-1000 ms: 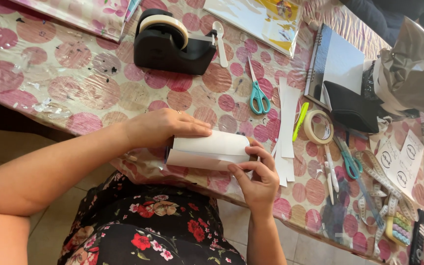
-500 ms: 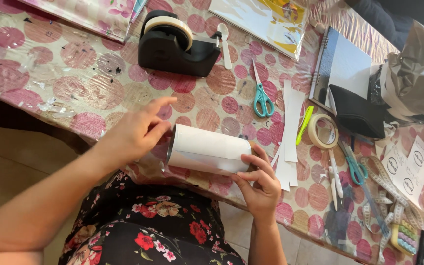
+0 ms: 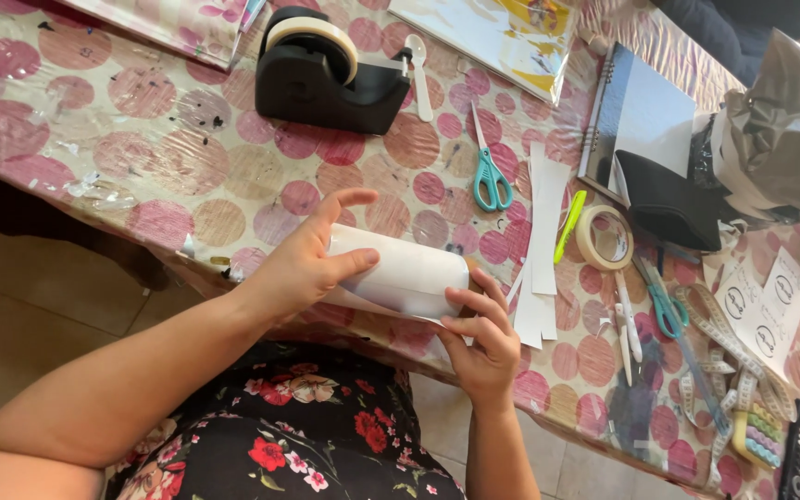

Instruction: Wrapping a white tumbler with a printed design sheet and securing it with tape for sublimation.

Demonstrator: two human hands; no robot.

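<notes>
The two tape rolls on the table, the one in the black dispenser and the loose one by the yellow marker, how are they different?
The dispenser roll stands on edge, mounted in the black tape dispenser; the loose roll lies flat on the tablecloth. The dispenser roll looks thicker, with more tape wound on; the loose roll is a thin ring whose open middle shows the cloth. The dispenser roll sits farther from both hands. Both are pale, cream-coloured rings.

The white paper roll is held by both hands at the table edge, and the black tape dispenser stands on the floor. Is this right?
Not quite. The head view shows the black tape dispenser standing on the table, not on the floor. The rest holds: the left hand and the right hand hold the white paper roll at the table edge.
</notes>
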